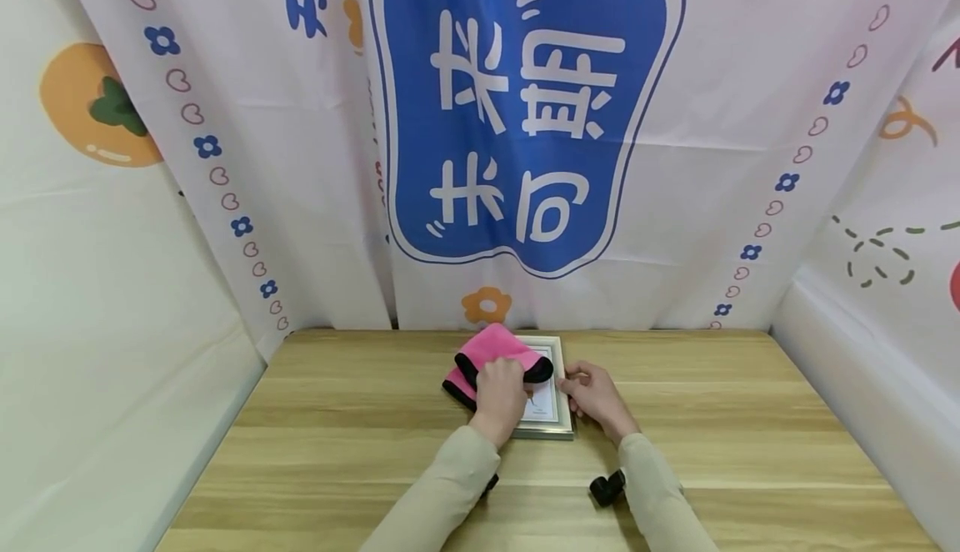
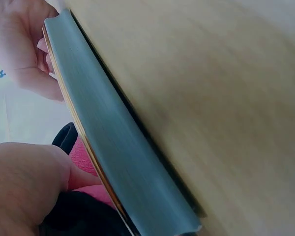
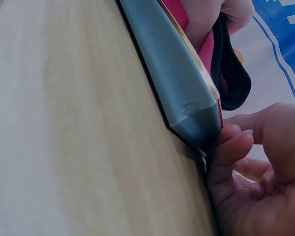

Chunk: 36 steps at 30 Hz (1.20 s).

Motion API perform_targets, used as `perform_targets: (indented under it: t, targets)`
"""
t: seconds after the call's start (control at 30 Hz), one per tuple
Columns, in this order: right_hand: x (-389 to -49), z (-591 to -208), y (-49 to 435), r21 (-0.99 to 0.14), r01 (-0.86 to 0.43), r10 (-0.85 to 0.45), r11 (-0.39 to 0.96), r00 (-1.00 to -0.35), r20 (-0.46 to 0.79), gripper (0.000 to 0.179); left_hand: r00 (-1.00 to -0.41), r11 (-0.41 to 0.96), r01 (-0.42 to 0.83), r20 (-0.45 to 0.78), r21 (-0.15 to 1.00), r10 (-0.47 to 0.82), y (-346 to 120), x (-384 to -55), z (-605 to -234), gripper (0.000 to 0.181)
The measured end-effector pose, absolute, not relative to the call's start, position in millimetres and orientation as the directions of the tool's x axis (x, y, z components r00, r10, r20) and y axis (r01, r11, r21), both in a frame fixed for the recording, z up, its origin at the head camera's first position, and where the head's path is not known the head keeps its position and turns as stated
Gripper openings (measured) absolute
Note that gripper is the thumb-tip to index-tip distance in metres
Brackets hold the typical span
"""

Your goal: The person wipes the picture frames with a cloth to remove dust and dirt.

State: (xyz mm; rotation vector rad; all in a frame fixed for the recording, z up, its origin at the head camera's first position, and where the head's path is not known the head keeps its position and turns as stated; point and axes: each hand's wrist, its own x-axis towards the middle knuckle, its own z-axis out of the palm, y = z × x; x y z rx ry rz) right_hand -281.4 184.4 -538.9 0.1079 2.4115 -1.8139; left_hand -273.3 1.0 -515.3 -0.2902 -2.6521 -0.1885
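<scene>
A picture frame point(image 1: 565, 419) with a pale silvery border lies flat on the wooden table, a print showing under its front. Bunched over its left part is a pink cloth point(image 1: 491, 342) with black edging. My left hand point(image 1: 501, 393) grips this cloth against the frame's face; some fingers are hidden in the folds. At the frame's right edge, my right hand point(image 1: 596, 395) pinches the border, thumb on top and fingers at the side. In the right wrist view, the frame's side point(image 3: 172, 73) appears blue-grey, and the right fingers point(image 3: 231, 147) touch its corner.
The wooden table point(image 1: 337, 452) extends to both sides of the frame. Behind it hangs a white curtain point(image 1: 720, 202) with a blue printed sign. White fabric walls stand left and right. A black wrist-worn device point(image 1: 607, 488) sits by the right sleeve.
</scene>
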Motion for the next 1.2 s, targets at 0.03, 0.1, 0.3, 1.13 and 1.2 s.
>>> perform_targets:
  t: [0.03,0.1,0.3,1.13,1.2]
  targets:
    - [-282,-539,184,-0.952,0.128,-0.016,0.278,-0.99,-0.138,0.022,-0.871,0.967,0.238,0.46,0.091,0.171,2,-274,-516,0.029]
    - [-282,-540,184,-0.953,0.125,-0.013,0.275,-0.991,-0.134,0.022,-0.867,0.964,0.245,0.469,0.105,0.169,4,-275,-517,0.025]
    - [-283,-539,182,-0.955,0.119,-0.012,0.273,-0.992,-0.127,0.023,-0.854,0.963,0.249,0.493,0.105,0.167,14,-274,-519,0.018]
    - [-277,-538,183,-0.948,0.078,-0.003,0.307,-0.997,-0.083,0.012,-0.847,0.903,0.328,0.51,0.279,0.15,44,-275,-526,0.018]
    - [-277,-538,182,-0.948,0.082,-0.007,0.308,-0.996,-0.089,0.009,-0.844,0.898,0.331,0.517,0.289,0.145,45,-274,-527,0.017]
